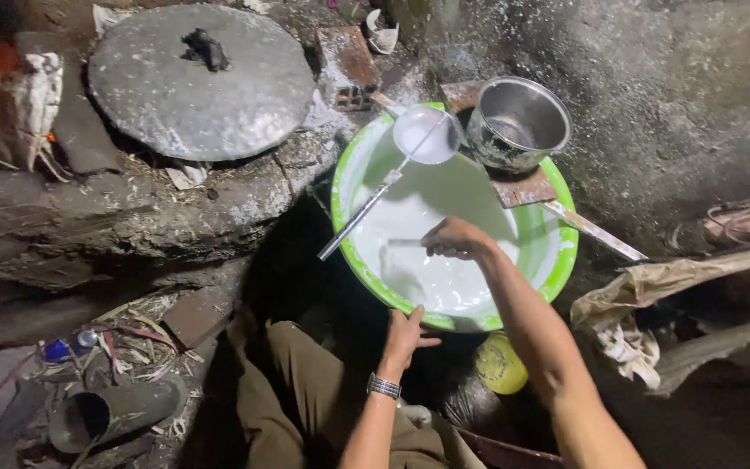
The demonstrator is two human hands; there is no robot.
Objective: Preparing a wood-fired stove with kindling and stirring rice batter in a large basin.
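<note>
A green-rimmed basin (562, 247) holds white liquid batter. My right hand (455, 239) is over the batter, fingers closed on a flat scraper whose blade dips into the liquid. My left hand (404, 337), with a metal watch on the wrist, grips the basin's near rim. A long-handled ladle (425, 134) coated in white rests across the basin's far-left rim, its handle pointing toward me.
A steel pot (518, 123) sits on a plank (596, 230) laid across the basin's far side. A round grey lid (201, 82) covers a clay stove at upper left. A brick (347, 59), cloth sack (631, 313), yellow object (498, 365) and dark pipe (110, 415) lie around.
</note>
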